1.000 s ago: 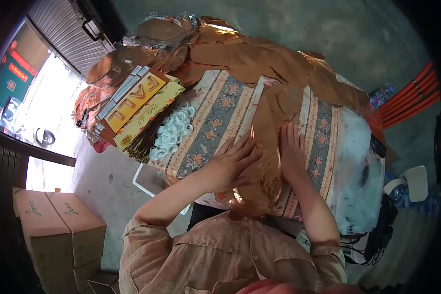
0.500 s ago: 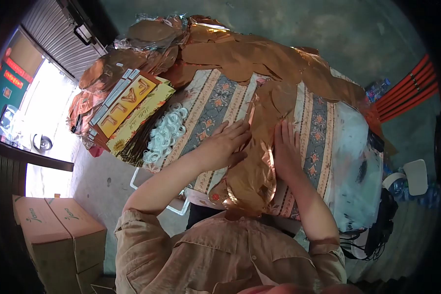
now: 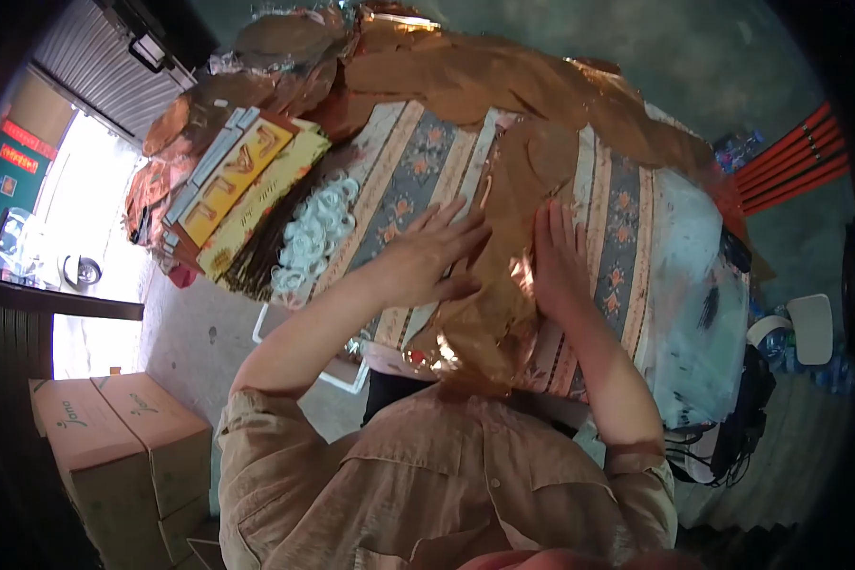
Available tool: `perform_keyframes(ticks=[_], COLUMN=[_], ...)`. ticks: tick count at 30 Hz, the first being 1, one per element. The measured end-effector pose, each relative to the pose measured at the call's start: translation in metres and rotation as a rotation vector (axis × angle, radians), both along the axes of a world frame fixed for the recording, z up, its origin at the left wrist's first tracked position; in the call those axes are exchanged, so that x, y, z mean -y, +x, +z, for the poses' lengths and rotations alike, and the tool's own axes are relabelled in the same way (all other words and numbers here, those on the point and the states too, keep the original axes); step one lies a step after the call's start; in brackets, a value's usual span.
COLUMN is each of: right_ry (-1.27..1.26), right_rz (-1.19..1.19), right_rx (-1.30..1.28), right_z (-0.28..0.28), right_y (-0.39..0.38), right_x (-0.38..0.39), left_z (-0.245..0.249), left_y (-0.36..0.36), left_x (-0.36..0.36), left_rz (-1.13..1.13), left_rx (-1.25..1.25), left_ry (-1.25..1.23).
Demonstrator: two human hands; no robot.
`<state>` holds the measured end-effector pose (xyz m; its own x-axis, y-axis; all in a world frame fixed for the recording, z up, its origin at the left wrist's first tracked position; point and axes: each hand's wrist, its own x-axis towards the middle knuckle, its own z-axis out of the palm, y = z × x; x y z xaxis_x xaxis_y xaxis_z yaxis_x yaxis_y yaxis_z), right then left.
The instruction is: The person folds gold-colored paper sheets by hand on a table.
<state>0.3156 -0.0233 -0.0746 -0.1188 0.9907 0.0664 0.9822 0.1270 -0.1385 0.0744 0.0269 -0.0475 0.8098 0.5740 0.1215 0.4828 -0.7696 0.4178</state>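
A long, flat copper-coloured foil piece, resembling a deflated foil balloon, lies lengthwise down the table in front of me. Its near end is crumpled and shiny, close to my shirt. My left hand rests on its left edge, palm down with fingers spread. Along the right edge lies my right hand, fingers stretched out and pointing away from me. Neither hand grips the foil. More flat copper foil pieces are piled across the far side of the table.
A striped floral cloth covers the table. On the left are printed FALL packages and white curly strips. Clear plastic bags lie at right. Cartons stand on the floor, left; orange poles stick out at right.
The camera view has tilted slightly, so the table appears higher. The fingers of my left hand have spread wider on the foil. My right hand stays along its right edge.
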Motion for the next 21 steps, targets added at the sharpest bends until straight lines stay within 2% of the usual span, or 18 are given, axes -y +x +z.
perform_keyframes(ticks=[2,3,4,11,14,18,20,21], right_ry=[0.033,0.046,0.036,0.007,0.044,-0.077,-0.125,-0.185], right_rz=[0.014,-0.006,-0.008,-0.021,0.017,-0.031,-0.046,-0.053], right_rx=[0.123,0.016,0.012,0.11,-0.021,-0.143,-0.186,-0.335], right_z=[-0.002,-0.003,-0.003,-0.002,-0.006,0.004,0.011,0.02], right_y=[0.001,0.0,-0.001,0.002,0.006,0.009,0.01,0.011], right_x=[-0.004,-0.005,-0.005,-0.006,-0.007,-0.012,-0.014,-0.015], left_z=[0.001,-0.001,-0.001,-0.003,-0.003,-0.006,-0.004,-0.003], left_y=[0.0,0.001,0.001,0.002,0.002,0.002,0.001,0.001], left_x=[-0.003,-0.003,-0.004,-0.004,-0.005,-0.007,-0.007,-0.008], left_rz=[0.002,-0.006,-0.016,-0.02,-0.024,-0.03,-0.025,-0.03], left_rx=[0.005,-0.017,-0.035,-0.064,-0.07,-0.047,-0.034,-0.033], left_ry=[0.023,0.041,0.066,0.043,0.03,0.078,0.01,0.013])
